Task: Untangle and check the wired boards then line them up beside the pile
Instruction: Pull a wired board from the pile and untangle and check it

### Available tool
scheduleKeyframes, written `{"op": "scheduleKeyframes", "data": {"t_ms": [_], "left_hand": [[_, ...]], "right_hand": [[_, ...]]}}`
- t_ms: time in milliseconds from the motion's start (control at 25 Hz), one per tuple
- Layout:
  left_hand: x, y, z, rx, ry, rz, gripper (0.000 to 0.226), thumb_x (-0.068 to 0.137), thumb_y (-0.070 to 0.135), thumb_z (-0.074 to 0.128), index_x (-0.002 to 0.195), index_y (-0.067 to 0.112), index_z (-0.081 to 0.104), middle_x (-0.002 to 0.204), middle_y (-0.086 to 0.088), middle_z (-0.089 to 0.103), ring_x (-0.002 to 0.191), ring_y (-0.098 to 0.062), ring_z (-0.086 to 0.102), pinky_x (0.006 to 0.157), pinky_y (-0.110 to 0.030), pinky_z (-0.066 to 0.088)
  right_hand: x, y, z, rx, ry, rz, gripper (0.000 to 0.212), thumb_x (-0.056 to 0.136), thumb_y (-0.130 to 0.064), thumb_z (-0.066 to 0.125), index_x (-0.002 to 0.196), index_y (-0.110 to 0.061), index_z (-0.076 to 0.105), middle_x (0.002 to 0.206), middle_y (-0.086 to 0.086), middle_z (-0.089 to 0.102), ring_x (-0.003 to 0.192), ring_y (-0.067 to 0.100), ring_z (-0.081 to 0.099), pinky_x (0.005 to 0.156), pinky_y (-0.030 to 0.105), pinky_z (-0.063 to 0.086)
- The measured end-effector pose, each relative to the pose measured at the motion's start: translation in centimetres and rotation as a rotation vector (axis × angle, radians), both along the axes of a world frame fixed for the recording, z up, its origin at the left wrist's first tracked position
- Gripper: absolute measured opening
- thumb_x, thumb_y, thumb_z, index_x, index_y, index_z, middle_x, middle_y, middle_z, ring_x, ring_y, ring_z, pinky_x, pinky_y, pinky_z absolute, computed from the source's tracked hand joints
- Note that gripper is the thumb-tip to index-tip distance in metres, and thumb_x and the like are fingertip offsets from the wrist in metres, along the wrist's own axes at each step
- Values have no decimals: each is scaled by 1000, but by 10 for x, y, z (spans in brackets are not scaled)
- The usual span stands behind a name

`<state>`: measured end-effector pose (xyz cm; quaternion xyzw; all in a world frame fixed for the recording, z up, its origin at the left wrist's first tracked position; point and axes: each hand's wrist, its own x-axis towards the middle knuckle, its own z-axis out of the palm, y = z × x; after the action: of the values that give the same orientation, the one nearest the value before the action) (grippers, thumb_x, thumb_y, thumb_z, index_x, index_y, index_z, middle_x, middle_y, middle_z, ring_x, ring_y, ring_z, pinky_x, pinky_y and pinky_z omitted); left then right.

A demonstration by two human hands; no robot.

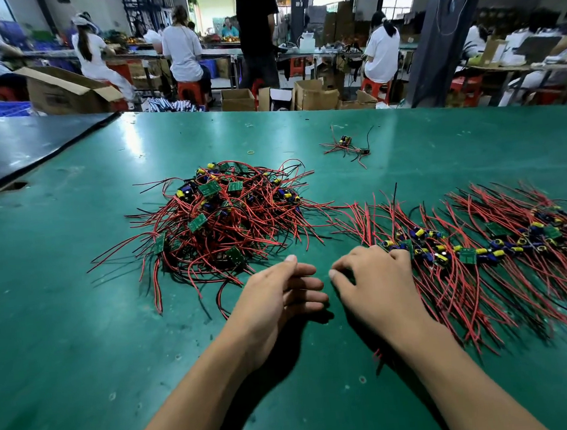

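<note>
A tangled pile (221,216) of small green boards with red and black wires lies on the green table (81,332). To its right stretches a row of laid-out wired boards (488,246), wires fanned front and back. My left hand (281,293) hovers just in front of the pile, fingers relaxed and holding nothing. My right hand (375,275) rests palm-down at the row's left end, fingertips touching the nearest board and wires there.
A couple of separate wired boards (346,145) lie farther back, with a yellow rubber band (251,152) near them. A dark mat (15,147) covers the far left. Beyond the table's back edge are cardboard boxes (313,95) and seated workers.
</note>
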<state>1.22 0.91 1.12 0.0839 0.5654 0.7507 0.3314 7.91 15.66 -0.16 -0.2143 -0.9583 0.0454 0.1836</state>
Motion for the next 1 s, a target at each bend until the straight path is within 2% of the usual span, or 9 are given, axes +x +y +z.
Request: {"op": "scheduleKeyframes", "data": {"t_ms": [160, 320, 400, 480, 520, 680, 840, 920, 1000], "left_hand": [[0, -1, -1, 6, 13, -22, 38, 103, 26, 44, 106, -8, 60, 76, -17, 69, 61, -24, 68, 60, -29, 59], [-1, -1, -1, 20, 24, -26, 35, 102, 25, 45, 101, -6, 61, 75, -17, 68, 60, -24, 67, 58, -29, 58], [0, 1, -1, 31, 19, -14, 33, 102, 24, 45, 99, -5, 62, 73, -16, 67, 58, -24, 66, 56, -28, 57], [0, 2, 1, 53, 3, 1, 33, 102, 23, 45, 97, -5, 62, 69, -14, 65, 54, -22, 63, 51, -26, 54], [0, 2, 1, 62, -6, 8, 33, 102, 23, 45, 95, -4, 62, 66, -13, 63, 52, -21, 60, 49, -25, 51], [-2, 2, 4, 64, -25, 1, 29, 102, 19, 44, 92, -3, 59, 63, -10, 58, 48, -18, 52, 47, -25, 40], [-8, -1, 4, 76, -12, -33, 26, 101, 17, 43, 93, -2, 58, 64, -10, 57, 49, -17, 51, 49, -25, 39], [-10, -2, 3, 78, -9, -54, 25, 101, 17, 43, 94, -1, 59, 65, -10, 58, 50, -17, 52, 49, -25, 40], [-12, -2, 2, 84, -15, -71, 24, 101, 16, 43, 94, 0, 59, 65, -10, 59, 50, -17, 53, 49, -25, 41]], "right_hand": [[4, 22, 3, -56, 2, -120, 28, 98, -45, 50, 105, -34, 74, 111, -10, 69, 113, 15, 55, 92, 39, 22], [3, 19, 3, -82, 13, -90, 24, 97, -44, 54, 104, -33, 74, 112, -10, 70, 113, 15, 57, 91, 36, 25], [-4, 10, 3, -270, 189, 41, 16, 95, -35, 62, 101, -28, 76, 105, -9, 72, 105, 12, 61, 94, 35, 36], [-17, 1, 11, -516, 403, 144, 10, 91, -23, 68, 96, -23, 77, 94, -8, 73, 88, 6, 64, 88, 31, 48], [-28, 0, 16, -550, 449, 154, 10, 90, -21, 68, 95, -21, 77, 92, -7, 74, 84, 6, 64, 85, 26, 50], [-90, 15, 28, -479, 372, 87, 17, 94, -21, 64, 103, -15, 77, 101, 5, 75, 93, 20, 67, 83, 26, 48], [-141, 24, 18, -416, 56, 14, 46, 97, -7, 50, 141, -18, 56, 138, 14, 59, 128, 33, 53, 105, 39, 44], [-152, 23, 12, -415, 18, -34, 49, 96, -10, 51, 142, -25, 56, 136, 12, 61, 127, 34, 53, 103, 41, 45], [-157, 26, 11, -445, 89, -69, 41, 96, -19, 58, 136, -27, 60, 128, 11, 67, 121, 33, 58, 99, 38, 47]]}}
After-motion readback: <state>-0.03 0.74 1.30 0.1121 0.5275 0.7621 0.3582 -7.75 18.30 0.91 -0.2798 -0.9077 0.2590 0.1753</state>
